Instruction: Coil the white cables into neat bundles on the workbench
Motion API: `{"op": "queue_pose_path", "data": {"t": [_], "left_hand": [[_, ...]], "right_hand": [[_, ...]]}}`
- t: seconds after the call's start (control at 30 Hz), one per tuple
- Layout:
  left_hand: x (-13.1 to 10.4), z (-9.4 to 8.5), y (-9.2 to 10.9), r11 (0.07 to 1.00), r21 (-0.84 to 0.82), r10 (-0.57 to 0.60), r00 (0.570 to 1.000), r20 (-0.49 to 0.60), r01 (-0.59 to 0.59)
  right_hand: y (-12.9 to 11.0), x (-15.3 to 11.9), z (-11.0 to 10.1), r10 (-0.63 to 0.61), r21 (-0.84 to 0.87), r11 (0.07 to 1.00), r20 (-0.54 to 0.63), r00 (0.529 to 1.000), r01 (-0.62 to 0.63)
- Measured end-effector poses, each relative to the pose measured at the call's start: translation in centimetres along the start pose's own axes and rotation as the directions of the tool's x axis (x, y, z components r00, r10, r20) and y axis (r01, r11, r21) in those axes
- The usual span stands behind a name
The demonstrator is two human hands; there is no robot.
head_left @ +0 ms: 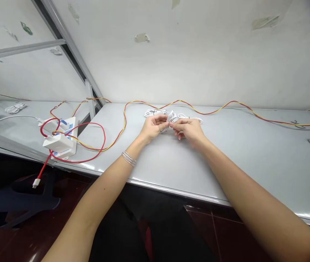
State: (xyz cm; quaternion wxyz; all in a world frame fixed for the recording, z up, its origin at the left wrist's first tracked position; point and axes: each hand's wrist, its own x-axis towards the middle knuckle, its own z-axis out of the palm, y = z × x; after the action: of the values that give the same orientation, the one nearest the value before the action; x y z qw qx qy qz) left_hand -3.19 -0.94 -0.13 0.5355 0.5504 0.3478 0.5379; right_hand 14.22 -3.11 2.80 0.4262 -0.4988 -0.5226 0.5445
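Note:
A small bundle of white cable (172,117) is held between my two hands, above the grey table (171,160). My left hand (155,127) grips the bundle from the left, thumb and fingers pressed together. From the right, my right hand (188,131) pinches at the same bundle near the left thumb. Just behind the left fingers lies another coiled white cable (155,112) with a dark tie. A further white coil (194,118) rests behind my right hand, partly hidden by it.
On the left, a white power strip (71,140) holds plugs and a looped red cable (105,138). A red and yellow wire (181,101) runs along the back by the white wall (198,65). A metal frame (75,54) stands at the left.

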Motion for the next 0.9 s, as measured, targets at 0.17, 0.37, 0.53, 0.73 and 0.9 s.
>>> {"op": "queue_pose_path", "data": {"t": [0.17, 0.37, 0.53, 0.73, 0.9], "left_hand": [[0.1, 0.1, 0.0, 0.997, -0.054, 0.054, 0.998, 0.022, -0.052], [0.0, 0.2, 0.2, 0.997, -0.058, 0.044, 0.998, 0.042, -0.042], [-0.1, 0.1, 1.1, 0.998, -0.009, -0.070, 0.985, -0.157, 0.069], [0.1, -1.1, 1.9, 0.989, 0.106, -0.060, 0.944, -0.324, 0.099], [0.6, -3.1, 0.9, 0.920, 0.345, -0.062, 0.939, -0.339, 0.185]], "right_hand": [[-0.1, 0.1, 0.0, 0.161, 0.290, 0.938, 0.128, 0.979, -0.192], [-0.2, 0.1, 0.2, 0.231, 0.293, 0.913, 0.198, 0.953, -0.282], [0.3, 0.9, -0.6, -0.068, -0.085, 0.995, -0.177, 0.982, 0.053], [1.3, 2.8, -3.9, -0.390, -0.506, 0.852, -0.450, 0.804, 0.131], [2.3, 3.5, -4.9, -0.354, -0.705, 0.706, -0.428, 0.831, -0.062]]}}
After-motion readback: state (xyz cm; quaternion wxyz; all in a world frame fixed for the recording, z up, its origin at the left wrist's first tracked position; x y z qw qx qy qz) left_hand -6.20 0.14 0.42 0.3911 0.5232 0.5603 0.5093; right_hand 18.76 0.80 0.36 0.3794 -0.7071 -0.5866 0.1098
